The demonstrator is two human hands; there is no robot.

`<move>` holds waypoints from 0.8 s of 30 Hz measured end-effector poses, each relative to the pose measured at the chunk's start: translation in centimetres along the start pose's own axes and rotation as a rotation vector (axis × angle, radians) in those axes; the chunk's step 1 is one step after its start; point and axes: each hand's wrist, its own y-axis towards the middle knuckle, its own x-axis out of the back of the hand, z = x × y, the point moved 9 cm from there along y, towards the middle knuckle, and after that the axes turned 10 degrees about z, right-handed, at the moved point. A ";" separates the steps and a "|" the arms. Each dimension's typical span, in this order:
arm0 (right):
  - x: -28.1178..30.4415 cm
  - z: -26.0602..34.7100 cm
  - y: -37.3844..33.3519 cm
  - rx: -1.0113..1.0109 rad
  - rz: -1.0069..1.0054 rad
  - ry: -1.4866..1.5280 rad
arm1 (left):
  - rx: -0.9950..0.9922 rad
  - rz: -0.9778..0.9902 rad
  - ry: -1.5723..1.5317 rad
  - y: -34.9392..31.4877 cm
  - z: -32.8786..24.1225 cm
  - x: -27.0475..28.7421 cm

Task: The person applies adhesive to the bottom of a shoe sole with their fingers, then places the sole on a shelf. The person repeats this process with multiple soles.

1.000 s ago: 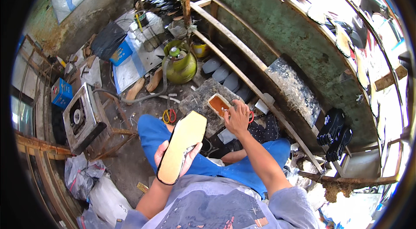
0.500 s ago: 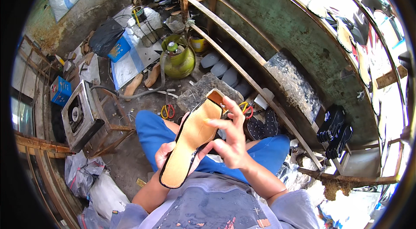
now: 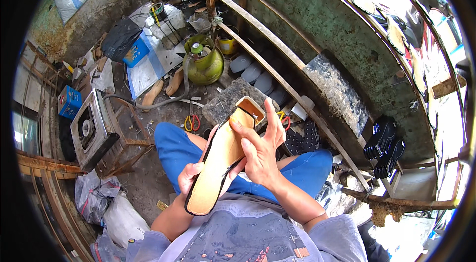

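Note:
A sandal sole point(image 3: 214, 175) with a tan insole and black edging lies slantwise above my lap. My left hand point(image 3: 190, 175) is closed around its near part, thumb on the edge and fingers underneath. Over the far part, my right hand point(image 3: 263, 155) has its fingers apart, one fingertip resting on the insole and another finger raised. A cream-rimmed, box-like piece point(image 3: 253, 108), brown inside, shows at the sole's far end; whether it is joined to the sole I cannot tell. Behind it sits a rough stone block point(image 3: 220, 103).
Scissors point(image 3: 192, 123) lie on the floor beyond my knee, and coloured handles point(image 3: 284, 120) show right of the block. Farther off stand a green gas cylinder point(image 3: 204, 71) and, at left, a stove point(image 3: 88, 128). Wooden rails point(image 3: 292, 91) run along the right, with black soles point(image 3: 384, 145) nearby.
My right hand has shifted slightly left and its fingertip has moved farther up the insole, with one finger lifted higher. More of the box-like piece shows. My left hand keeps its hold.

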 end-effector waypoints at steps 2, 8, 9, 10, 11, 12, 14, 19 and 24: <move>0.0 0.0 0.1 0.016 0.008 -0.028 | -0.002 0.008 0.000 0.1 0.0 -0.3; 0.0 -1.0 0.6 -0.011 0.042 0.069 | -0.008 0.009 -0.039 0.2 0.1 -0.7; 0.0 -0.9 0.6 0.002 0.054 0.064 | 0.002 0.000 -0.040 0.2 0.1 -0.7; 0.0 -0.7 0.7 0.036 0.054 0.060 | 0.007 -0.004 -0.054 0.3 0.2 -0.7; -0.2 -0.9 0.7 0.017 0.085 0.069 | 0.013 -0.007 -0.069 0.3 0.2 -0.8; -0.3 -1.0 0.7 0.020 0.104 0.079 | 0.009 -0.014 -0.072 0.3 0.2 -0.8; -0.6 -1.0 0.8 0.036 0.141 0.109 | -0.001 -0.023 -0.060 0.3 0.1 -0.9; -0.9 -1.0 1.1 0.080 0.220 0.179 | -0.014 -0.051 -0.099 0.1 0.3 -0.5; -0.9 -0.5 1.4 0.151 0.297 0.224 | 0.019 0.006 -0.051 0.4 0.3 -0.9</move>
